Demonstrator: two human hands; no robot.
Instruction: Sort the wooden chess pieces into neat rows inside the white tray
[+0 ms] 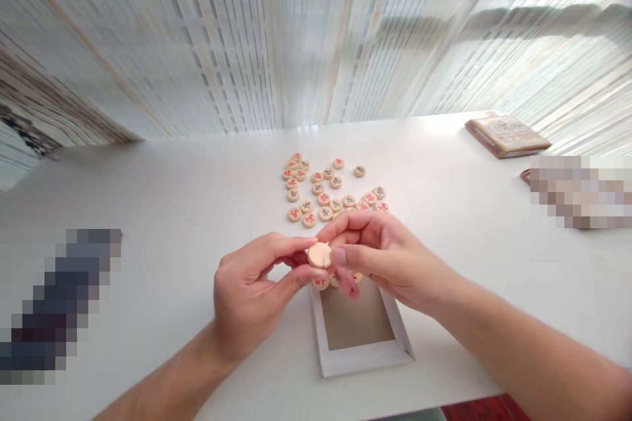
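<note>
My left hand (261, 283) pinches a round wooden piece (320, 254) between thumb and fingers, its blank pale side facing up. From the right, my right hand (375, 253) touches the same piece with its thumb and fingertips closed on its edge. Both hands hover over the far end of an open white box (363, 366), where a few red-marked pieces (320, 283) show, partly hidden by the fingers. Beyond the hands, several round pieces with red or black characters (324, 198) lie scattered on the white table (197, 197).
At the back right lies a flat printed box (507, 135), with a blurred-out object (582, 192) in front of it. Another blurred dark object (54, 309) is at the left. A striped curtain (296, 33) hangs behind the table.
</note>
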